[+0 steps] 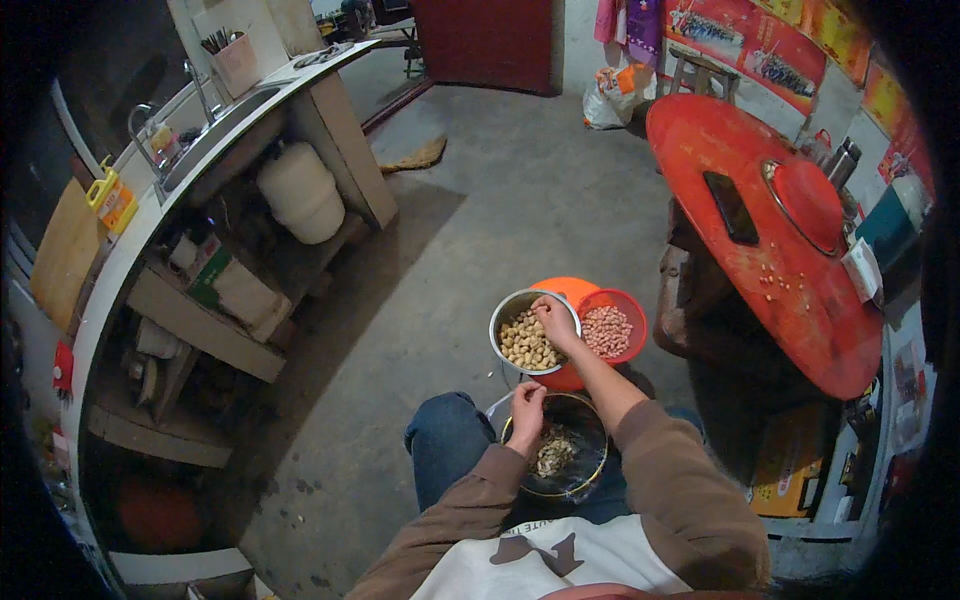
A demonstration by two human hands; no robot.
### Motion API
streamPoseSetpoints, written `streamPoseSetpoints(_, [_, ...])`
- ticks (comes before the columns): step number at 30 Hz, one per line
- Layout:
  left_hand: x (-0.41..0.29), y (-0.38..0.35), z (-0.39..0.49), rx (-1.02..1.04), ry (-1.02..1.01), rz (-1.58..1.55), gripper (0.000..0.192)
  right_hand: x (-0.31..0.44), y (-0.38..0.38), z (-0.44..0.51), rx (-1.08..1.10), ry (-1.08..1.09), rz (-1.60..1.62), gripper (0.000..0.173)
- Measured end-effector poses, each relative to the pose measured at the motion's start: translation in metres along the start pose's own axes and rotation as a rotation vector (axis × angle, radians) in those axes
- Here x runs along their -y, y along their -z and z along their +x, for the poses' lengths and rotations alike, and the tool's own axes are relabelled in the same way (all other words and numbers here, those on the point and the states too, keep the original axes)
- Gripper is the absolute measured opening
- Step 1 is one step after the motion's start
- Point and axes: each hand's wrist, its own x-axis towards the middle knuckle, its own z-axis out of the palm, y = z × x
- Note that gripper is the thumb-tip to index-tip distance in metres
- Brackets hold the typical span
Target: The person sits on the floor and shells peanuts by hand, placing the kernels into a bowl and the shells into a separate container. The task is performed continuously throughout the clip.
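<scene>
My right hand (555, 321) reaches over a metal bowl (495, 346) filled with unshelled peanuts (526, 343). Its fingers bend down at the bowl's far side; whether they grip a peanut is hidden. My left hand (528, 411) hovers at the left rim of a dark, lined bin (592, 420) between my knees, thumb and fingertips drawn together. Anything between them is too small to make out. Empty peanut shells (553, 453) lie in the bin. Right of the metal bowl, a red plastic basket (642, 337) contains shelled pink peanuts (606, 331). Both containers rest on an orange stool (559, 285).
To my right, a red table (757, 300) carries a smartphone (730, 208), a red dome-shaped cover (807, 206) and scattered kernels (780, 279). A sink counter (247, 105) runs along the left, with a white tank (301, 193) beneath. A broom head (420, 156) lies on the concrete floor (360, 315).
</scene>
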Motion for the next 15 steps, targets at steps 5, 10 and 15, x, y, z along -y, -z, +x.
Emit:
streamPoseSetpoints(5, [-0.017, 0.007, -0.022, 0.324, 0.454, -0.888, 0.058, 0.088, 0.029, -0.095, 0.224, 0.154, 0.071, 0.013])
streamPoseSetpoints(10, [-0.065, -0.004, -0.053, 0.377, 0.684, -0.849, 0.031, 0.100, 0.050, -0.187, 0.113, 0.700, -0.454, 0.021])
streamPoseSetpoints(15, [-0.044, 0.005, -0.060, 0.317, 0.731, -0.732, 0.029, 0.104, 0.059, -0.211, -0.041, 0.785, -0.522, 0.025])
